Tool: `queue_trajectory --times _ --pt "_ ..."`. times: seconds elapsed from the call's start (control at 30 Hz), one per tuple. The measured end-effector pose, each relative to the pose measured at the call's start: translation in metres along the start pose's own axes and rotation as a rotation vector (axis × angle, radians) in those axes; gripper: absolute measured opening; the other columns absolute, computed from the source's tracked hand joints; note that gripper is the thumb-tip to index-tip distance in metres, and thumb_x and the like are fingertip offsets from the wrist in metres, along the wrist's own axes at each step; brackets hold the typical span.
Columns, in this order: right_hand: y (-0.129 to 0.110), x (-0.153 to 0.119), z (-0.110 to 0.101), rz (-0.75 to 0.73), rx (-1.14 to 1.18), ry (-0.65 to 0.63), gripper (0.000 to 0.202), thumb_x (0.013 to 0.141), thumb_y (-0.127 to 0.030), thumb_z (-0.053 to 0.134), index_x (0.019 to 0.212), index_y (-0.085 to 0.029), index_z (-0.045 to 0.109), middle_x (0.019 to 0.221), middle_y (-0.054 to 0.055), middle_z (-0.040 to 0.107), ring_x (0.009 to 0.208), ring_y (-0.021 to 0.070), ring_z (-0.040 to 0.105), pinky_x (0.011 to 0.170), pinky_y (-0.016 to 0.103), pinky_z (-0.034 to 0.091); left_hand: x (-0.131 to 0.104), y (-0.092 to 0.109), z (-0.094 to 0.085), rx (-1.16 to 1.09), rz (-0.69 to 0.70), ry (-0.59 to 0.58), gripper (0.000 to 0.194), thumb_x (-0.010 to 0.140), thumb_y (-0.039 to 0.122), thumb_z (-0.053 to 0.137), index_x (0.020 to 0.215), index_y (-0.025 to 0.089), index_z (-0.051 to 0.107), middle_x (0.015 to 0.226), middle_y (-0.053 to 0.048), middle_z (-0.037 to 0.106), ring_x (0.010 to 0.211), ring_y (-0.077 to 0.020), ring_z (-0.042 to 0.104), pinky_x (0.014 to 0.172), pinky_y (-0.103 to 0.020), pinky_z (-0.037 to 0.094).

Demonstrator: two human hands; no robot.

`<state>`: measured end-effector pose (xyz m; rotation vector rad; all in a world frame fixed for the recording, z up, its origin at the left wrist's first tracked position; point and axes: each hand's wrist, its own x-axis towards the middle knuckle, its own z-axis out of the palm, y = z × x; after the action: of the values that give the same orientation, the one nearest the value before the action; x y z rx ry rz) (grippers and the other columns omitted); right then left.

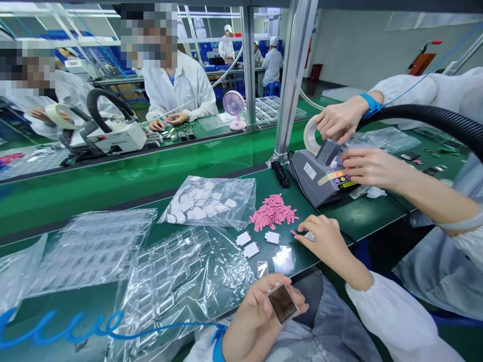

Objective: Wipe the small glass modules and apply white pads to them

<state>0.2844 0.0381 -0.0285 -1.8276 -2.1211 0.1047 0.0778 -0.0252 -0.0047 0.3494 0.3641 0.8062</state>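
My left hand (251, 319), a blue strap at its wrist, is closed around a small square part with a dark panel and a pale frame (283, 303). The panel faces up toward me. Over the table edge, my right hand (327, 242) pinches a small pink strip (293, 233) between thumb and finger. Something small and whitish (310, 235) also shows at those fingers; I cannot make out what it is. A pile of pink strips (274, 212) lies just beyond. Several white-faced pieces (251, 250) and a clear small frame (262, 269) lie between my hands.
A clear bag of white pieces (206, 203) and plastic-wrapped trays (166, 271) cover the table's left part. On the right, a co-worker's hands (372, 163) work at a grey tape dispenser (315, 176). A blue coiled cord (68, 327) crosses the lower left. A metal post (292, 85) rises behind.
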Motion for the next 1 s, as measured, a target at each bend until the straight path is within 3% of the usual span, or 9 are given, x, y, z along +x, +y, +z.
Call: queue_trajectory --times 0.1,0.2,0.3,0.4,0.53,0.63,0.83,0.93,1.0 --pt "0.005 0.015 0.02 -0.014 -0.057 -0.034 0.017 0.083 -0.022 0.059 0.067 -0.019 0.063 0.074 0.003 0.063 0.074 0.0207 0.05 0.068 0.035 0.027 -0.003 0.006 0.006 0.043 0.017 0.036 0.039 0.064 0.043 0.075 0.092 0.017 0.069 0.08 -0.004 0.068 0.082 -0.0168 0.06 0.086 -0.034 0.041" --pt "0.003 0.017 0.023 -0.055 -0.071 -0.041 0.022 0.085 -0.016 0.051 0.066 -0.017 0.062 0.072 0.006 0.062 0.074 0.021 0.049 0.073 0.039 0.027 -0.007 0.008 0.008 0.075 0.05 0.093 0.041 0.063 0.045 0.075 0.092 0.017 0.07 0.078 -0.004 0.068 0.079 -0.0154 0.058 0.084 -0.032 0.04" --pt "-0.006 0.009 0.005 -0.102 -0.031 -0.03 0.025 0.089 -0.017 0.045 0.069 -0.017 0.06 0.074 0.005 0.062 0.077 0.0205 0.051 0.083 0.043 0.027 -0.009 0.006 0.004 0.112 0.074 0.166 0.044 0.062 0.048 0.074 0.093 0.017 0.07 0.076 -0.005 0.068 0.079 -0.0156 0.058 0.083 -0.032 0.04" --pt "-0.029 -0.009 -0.031 -0.21 0.11 -0.012 0.026 0.092 -0.025 0.042 0.072 -0.022 0.058 0.078 -0.001 0.062 0.079 0.0159 0.052 0.088 0.038 0.031 -0.008 0.003 0.002 0.167 0.052 0.24 0.044 0.063 0.05 0.073 0.093 0.017 0.071 0.076 -0.005 0.069 0.078 -0.0154 0.058 0.081 -0.03 0.039" --pt "-0.069 -0.033 -0.07 -0.366 0.283 0.212 0.027 0.092 -0.021 0.044 0.069 -0.024 0.058 0.069 -0.006 0.062 0.075 0.0144 0.051 0.101 0.046 0.018 -0.006 0.001 0.007 0.215 0.044 0.249 0.044 0.061 0.047 0.075 0.093 0.017 0.071 0.083 -0.006 0.07 0.08 -0.0163 0.058 0.078 -0.028 0.039" --pt "-0.084 -0.043 -0.073 -0.372 0.173 0.265 0.027 0.089 -0.013 0.044 0.068 -0.023 0.057 0.066 -0.007 0.061 0.075 0.0144 0.05 0.102 0.05 0.016 -0.005 -0.001 0.012 0.253 0.049 0.186 0.042 0.066 0.045 0.072 0.096 0.016 0.071 0.085 -0.005 0.068 0.081 -0.0164 0.057 0.079 -0.029 0.039" --pt "-0.088 -0.043 -0.066 -0.409 0.121 0.33 0.029 0.088 -0.008 0.04 0.068 -0.021 0.057 0.064 -0.004 0.06 0.074 0.0155 0.049 0.101 0.051 0.017 -0.008 -0.004 0.011 0.3 0.049 0.142 0.039 0.068 0.042 0.072 0.097 0.017 0.07 0.083 -0.005 0.067 0.077 -0.0144 0.054 0.076 -0.027 0.039" --pt "-0.086 -0.039 -0.065 -0.412 0.259 0.262 0.027 0.088 -0.012 0.043 0.067 -0.022 0.057 0.066 -0.005 0.06 0.076 0.0159 0.049 0.1 0.051 0.018 -0.011 -0.004 0.009 0.319 0.03 0.147 0.042 0.065 0.045 0.073 0.093 0.014 0.071 0.085 -0.007 0.067 0.079 -0.0159 0.054 0.075 -0.027 0.038" --pt "-0.083 -0.035 -0.065 -0.388 0.395 0.081 0.02 0.086 -0.014 0.052 0.068 -0.022 0.056 0.068 -0.006 0.059 0.078 0.0149 0.05 0.101 0.049 0.019 -0.012 -0.003 0.008 0.312 0.016 0.147 0.041 0.063 0.046 0.074 0.086 0.013 0.072 0.081 -0.006 0.066 0.078 -0.0155 0.054 0.073 -0.026 0.038"
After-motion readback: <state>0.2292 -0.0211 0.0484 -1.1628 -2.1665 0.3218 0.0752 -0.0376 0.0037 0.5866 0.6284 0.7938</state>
